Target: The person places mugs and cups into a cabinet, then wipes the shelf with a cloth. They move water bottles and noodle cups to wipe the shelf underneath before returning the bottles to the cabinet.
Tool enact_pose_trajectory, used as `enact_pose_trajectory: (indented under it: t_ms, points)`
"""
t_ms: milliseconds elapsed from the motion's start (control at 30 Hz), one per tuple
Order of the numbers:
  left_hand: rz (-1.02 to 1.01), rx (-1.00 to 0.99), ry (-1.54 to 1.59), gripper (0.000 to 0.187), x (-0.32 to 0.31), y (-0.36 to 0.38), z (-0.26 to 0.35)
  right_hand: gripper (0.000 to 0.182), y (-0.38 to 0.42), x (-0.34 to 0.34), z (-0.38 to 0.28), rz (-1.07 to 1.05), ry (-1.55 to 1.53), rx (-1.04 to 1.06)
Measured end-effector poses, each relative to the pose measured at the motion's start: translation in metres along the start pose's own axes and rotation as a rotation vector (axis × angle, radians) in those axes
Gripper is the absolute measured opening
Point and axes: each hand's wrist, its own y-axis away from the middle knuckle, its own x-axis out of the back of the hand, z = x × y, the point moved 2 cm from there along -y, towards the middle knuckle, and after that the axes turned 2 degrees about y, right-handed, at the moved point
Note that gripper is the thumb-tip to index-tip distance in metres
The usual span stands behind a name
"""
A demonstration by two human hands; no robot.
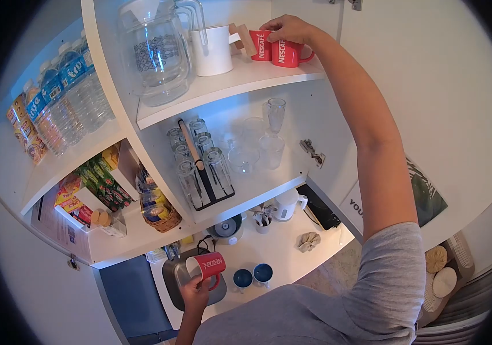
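A person's left hand (195, 294) grips a red mug (211, 263), mouth turned left, low over the bench (280, 241); up and rightward, two red mugs (283, 54) stand on the upper shelf (246, 77), the nearer right hand (291, 27) touching, its grip unclear.

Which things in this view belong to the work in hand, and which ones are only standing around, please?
Seems part of the work:
- red-and-white mug in the left hand
- two red mugs on the shelf, with the right hand at them

Probably just there:
- glass pitcher
- water bottles
- white kettle
- snack basket
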Motion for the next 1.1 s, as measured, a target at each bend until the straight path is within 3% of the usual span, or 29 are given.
enact_pose_trajectory:
  t_ms: [67, 100, 167, 300, 367, 400, 467, 600, 700, 800, 867, 967, 1100]
  points:
    - [-0.007, -0.009, -0.038, 0.018, -0.002, -0.001, 0.0, 0.043, -0.005, -0.006, 0.008, 0.116, -0.007, 0.037]
    - [-0.003, -0.006, -0.039, 0.018, -0.003, -0.001, -0.001, 0.043, -0.006, -0.008, 0.007, 0.113, -0.01, 0.039]
    - [-0.01, -0.001, -0.085, 0.018, -0.003, 0.0, 0.0, 0.042, -0.006, -0.009, 0.006, 0.302, 0.21, 0.038]
    - [-0.019, 0.002, -0.114, 0.017, -0.005, 0.0, 0.01, 0.039, -0.004, -0.013, 0.007, 0.441, 0.277, 0.102]
    - [-0.02, 0.021, -0.082, 0.017, -0.004, 0.001, 0.006, 0.039, 0.002, -0.009, 0.0, 0.541, 0.712, 0.055]
    - [-0.023, 0.023, -0.08, 0.017, -0.004, 0.001, 0.006, 0.039, 0.003, -0.006, 0.001, 0.537, 0.715, 0.053]
    - [-0.023, -0.007, -0.108, 0.016, -0.002, 0.003, 0.01, 0.036, 0.005, -0.004, 0.004, 0.276, 0.341, 0.017]
    - [-0.02, -0.002, -0.099, 0.016, 0.0, 0.004, 0.012, 0.038, 0.011, 0.001, -0.005, 0.277, 0.226, 0.085]
    - [-0.02, 0.009, -0.093, 0.017, 0.001, 0.005, 0.012, 0.032, -0.002, 0.005, -0.017, 0.253, 0.264, -0.052]
    - [-0.023, 0.026, -0.118, 0.019, -0.001, 0.005, 0.016, 0.042, -0.031, 0.003, -0.027, 0.256, 0.463, -0.126]
    - [-0.033, 0.072, -0.109, 0.019, -0.003, 0.006, 0.016, 0.041, -0.035, 0.0, -0.048, 0.107, 0.668, -0.245]
    - [-0.033, 0.094, -0.111, 0.018, -0.002, 0.01, 0.015, 0.034, -0.064, -0.006, -0.036, 0.205, 0.725, -0.254]
    - [-0.008, 0.114, -0.082, 0.018, 0.001, 0.015, 0.015, 0.028, -0.102, -0.011, -0.001, 0.106, 0.848, -0.18]
